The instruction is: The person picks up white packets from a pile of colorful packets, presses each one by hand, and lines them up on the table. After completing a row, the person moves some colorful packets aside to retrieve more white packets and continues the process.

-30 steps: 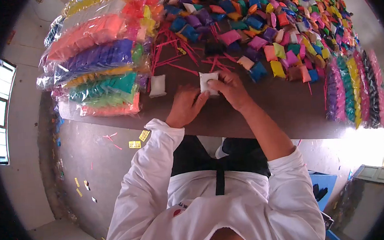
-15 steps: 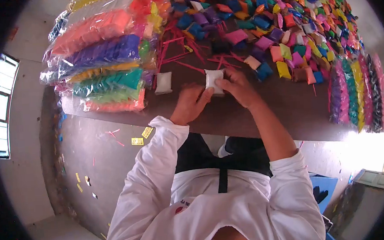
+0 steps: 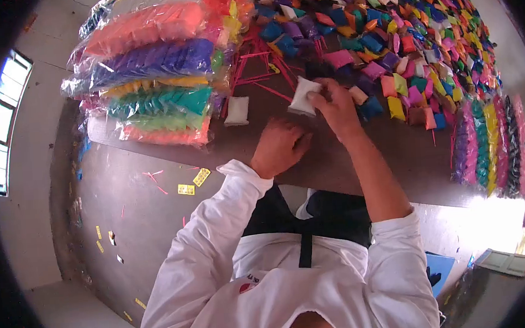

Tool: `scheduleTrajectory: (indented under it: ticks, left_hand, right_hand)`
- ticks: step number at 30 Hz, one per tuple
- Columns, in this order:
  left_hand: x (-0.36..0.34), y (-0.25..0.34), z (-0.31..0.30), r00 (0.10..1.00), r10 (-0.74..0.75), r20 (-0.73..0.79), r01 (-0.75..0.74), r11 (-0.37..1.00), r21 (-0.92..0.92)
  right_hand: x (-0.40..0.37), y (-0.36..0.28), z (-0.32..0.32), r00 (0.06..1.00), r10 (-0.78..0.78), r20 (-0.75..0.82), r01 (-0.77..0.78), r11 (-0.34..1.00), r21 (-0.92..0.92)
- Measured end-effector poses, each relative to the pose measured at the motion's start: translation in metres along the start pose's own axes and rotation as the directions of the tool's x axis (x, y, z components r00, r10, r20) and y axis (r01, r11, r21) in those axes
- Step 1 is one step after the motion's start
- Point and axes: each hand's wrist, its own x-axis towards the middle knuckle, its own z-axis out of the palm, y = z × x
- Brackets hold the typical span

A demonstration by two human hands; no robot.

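Observation:
A white packet [image 3: 302, 97], small and pillow-shaped, is tilted just above or on the brown table. My right hand [image 3: 337, 108] pinches its right side between thumb and fingers. Nearer to me, my left hand [image 3: 281, 148] is apart from that packet, knuckles up and fingers curled loosely in; nothing shows in it. Left of both hands lies a second white packet [image 3: 236, 111], flat on the table. Thin pink strips [image 3: 257, 79] are scattered behind the packets.
Clear bags of coloured packets [image 3: 154, 62] are stacked at the left. A large heap of loose coloured packets [image 3: 387, 42] covers the back and right. More filled bags [image 3: 491, 144] stand in a row at the right end. The brown tabletop's front edge [image 3: 172, 160] runs before me.
My left hand has let go of the white packet and drawn back slightly. My right hand has lifted or shifted the packet rightward and tilted it. The view has shifted a little.

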Motion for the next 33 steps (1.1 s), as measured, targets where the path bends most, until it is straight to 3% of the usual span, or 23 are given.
scheduleTrajectory:
  ticks: [3,6,9,12,15,18,21,24,30,33]
  left_hand:
    - [-0.009,0.003,0.008,1.000,-0.003,-0.008,0.004,1.000,0.011]
    - [-0.017,0.014,0.011,0.999,-0.011,-0.033,0.012,0.999,0.052]
    - [-0.018,0.017,0.006,0.996,-0.062,0.060,0.061,0.998,0.025]
    - [-0.016,0.016,0.003,1.000,0.016,-0.003,-0.016,0.999,-0.034]
    - [-0.015,0.018,0.003,0.998,0.016,-0.058,-0.020,0.998,-0.067]
    - [-0.012,0.022,-0.002,0.999,-0.025,-0.037,0.022,0.996,-0.086]
    - [-0.015,0.017,0.003,1.000,-0.015,0.010,0.016,0.996,-0.088]
    - [-0.013,0.017,0.003,0.994,-0.061,0.091,0.068,0.995,-0.073]
    - [-0.012,0.015,0.006,0.997,-0.036,0.068,0.039,0.998,-0.044]
    - [-0.007,0.021,-0.003,0.992,-0.079,0.096,0.088,0.992,-0.095]
  right_hand:
    - [0.018,-0.002,0.025,0.997,0.004,0.082,0.001,0.998,-0.067]
    - [0.026,-0.018,0.048,0.963,0.104,0.247,-0.049,0.974,-0.221]
    - [0.031,-0.007,0.069,0.951,0.096,0.293,0.016,0.933,-0.359]
    - [0.022,-0.013,0.072,0.958,0.068,0.279,0.054,0.911,-0.409]
    - [0.013,-0.009,0.075,0.965,-0.079,0.248,0.191,0.863,-0.468]
    - [0.007,-0.019,0.073,0.964,-0.165,0.210,0.249,0.841,-0.480]
    - [0.006,-0.011,0.072,0.930,-0.065,0.363,0.229,0.873,-0.431]
    - [0.009,-0.016,0.072,0.928,-0.001,0.372,0.185,0.869,-0.458]
    - [0.014,-0.011,0.076,0.930,-0.005,0.367,0.168,0.896,-0.412]
    - [0.016,-0.003,0.081,0.933,-0.080,0.351,0.240,0.866,-0.440]
